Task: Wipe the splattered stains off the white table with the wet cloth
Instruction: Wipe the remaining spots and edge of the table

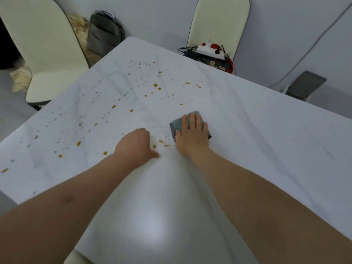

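The right hand point(192, 133) presses flat, fingers straight, on the folded grey-green cloth point(176, 124) to scrub orange-brown stains point(155, 85) off the white marble table point(266, 140), while the left hand point(136, 145), fingers curled under, braces nearby.

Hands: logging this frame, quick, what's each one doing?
Left hand: fingers curled under, holding nothing, resting on the table.
Right hand: open, pressing flat on the cloth.

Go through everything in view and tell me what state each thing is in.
Cloth: folded, flat under right hand.
Right hand: fingers straight, pressing cloth.
Left hand: fingers curled, resting on table.
Table: splattered with orange stains.
Power strip: plugs inserted.
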Motion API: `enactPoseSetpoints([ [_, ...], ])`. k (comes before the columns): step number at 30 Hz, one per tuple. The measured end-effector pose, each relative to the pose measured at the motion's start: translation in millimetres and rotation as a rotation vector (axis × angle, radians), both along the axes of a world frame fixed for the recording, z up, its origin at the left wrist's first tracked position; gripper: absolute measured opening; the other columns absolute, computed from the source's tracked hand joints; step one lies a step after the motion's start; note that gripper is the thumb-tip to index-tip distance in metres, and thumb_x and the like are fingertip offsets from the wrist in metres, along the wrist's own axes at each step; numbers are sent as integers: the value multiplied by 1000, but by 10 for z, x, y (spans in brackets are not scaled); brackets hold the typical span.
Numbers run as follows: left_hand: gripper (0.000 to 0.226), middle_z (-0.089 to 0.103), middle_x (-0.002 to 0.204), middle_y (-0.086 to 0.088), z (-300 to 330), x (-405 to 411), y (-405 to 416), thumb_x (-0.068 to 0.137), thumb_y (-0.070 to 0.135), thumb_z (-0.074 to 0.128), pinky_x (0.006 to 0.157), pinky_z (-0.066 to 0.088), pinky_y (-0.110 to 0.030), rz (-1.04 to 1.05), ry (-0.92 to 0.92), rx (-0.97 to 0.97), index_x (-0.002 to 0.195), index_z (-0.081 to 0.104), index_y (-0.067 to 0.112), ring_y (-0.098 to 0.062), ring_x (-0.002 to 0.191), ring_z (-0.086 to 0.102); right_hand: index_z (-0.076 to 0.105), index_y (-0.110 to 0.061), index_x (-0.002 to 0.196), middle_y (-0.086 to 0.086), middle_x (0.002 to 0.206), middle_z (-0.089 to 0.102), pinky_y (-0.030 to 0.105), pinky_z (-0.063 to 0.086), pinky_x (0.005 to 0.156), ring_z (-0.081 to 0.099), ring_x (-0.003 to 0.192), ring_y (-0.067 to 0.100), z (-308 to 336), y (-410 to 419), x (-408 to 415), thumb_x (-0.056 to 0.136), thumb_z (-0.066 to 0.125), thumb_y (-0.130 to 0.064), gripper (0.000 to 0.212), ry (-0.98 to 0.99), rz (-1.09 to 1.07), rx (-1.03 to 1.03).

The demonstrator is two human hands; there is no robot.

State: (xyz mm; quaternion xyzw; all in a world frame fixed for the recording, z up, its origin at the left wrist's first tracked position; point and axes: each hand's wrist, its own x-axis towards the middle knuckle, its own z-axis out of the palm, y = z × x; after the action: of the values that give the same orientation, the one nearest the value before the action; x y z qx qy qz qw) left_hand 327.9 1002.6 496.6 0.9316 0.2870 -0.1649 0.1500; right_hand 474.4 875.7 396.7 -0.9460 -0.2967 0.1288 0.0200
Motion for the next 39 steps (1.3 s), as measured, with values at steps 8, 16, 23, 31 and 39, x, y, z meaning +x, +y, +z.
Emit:
enactPoseSetpoints([
  [8, 85, 53, 122, -8, -36, -1018, 52, 64, 68, 82, 94, 49, -42, 238, 126, -2, 119, 54, 9, -28, 115, 55, -3, -14, 161, 10, 168, -13, 52, -1, 123, -15, 154, 26, 130, 19, -826, 104, 18, -49, 70, 50, 360, -78],
  [16, 139, 24, 157, -24, -285, -1832, 84, 59, 80, 76, 113, 36, -50, 540, 219, 52, 151, 21, -8, -38, 146, 25, 11, -4, 158, 15, 167, 4, 50, 11, 124, 4, 153, 36, 176, -547, -225, 103, 19, -39, 66, -40, 40, -111],
  [23, 148, 20, 158, -28, -329, -2092, 176, 54, 82, 77, 117, 31, -52, 650, 217, -16, 152, 15, -11, -41, 147, 21, -4, -14, 160, 8, 168, -12, 52, -3, 123, -12, 154, 31, 52, 319, -1238, 104, 21, -46, 70, 54, -1, -3],
  [31, 146, 28, 154, -28, -350, -2324, 355, 53, 84, 75, 116, 34, -48, 695, 200, -69, 150, 22, -11, -39, 145, 27, 3, -27, 161, -10, 168, -8, 43, -5, 124, -11, 154, 15, 92, 574, -2022, 107, 30, -39, 62, 113, 663, -7],
  [39, 131, 31, 154, -25, -354, -2665, 631, 64, 71, 80, 112, 38, -45, 799, 155, -134, 150, 22, -10, -37, 146, 27, 27, -7, 154, 11, 162, 25, 41, 27, 118, 20, 150, 29, 264, 263, -1011, 90, 50, -9, 68, 61, 126, 21],
])
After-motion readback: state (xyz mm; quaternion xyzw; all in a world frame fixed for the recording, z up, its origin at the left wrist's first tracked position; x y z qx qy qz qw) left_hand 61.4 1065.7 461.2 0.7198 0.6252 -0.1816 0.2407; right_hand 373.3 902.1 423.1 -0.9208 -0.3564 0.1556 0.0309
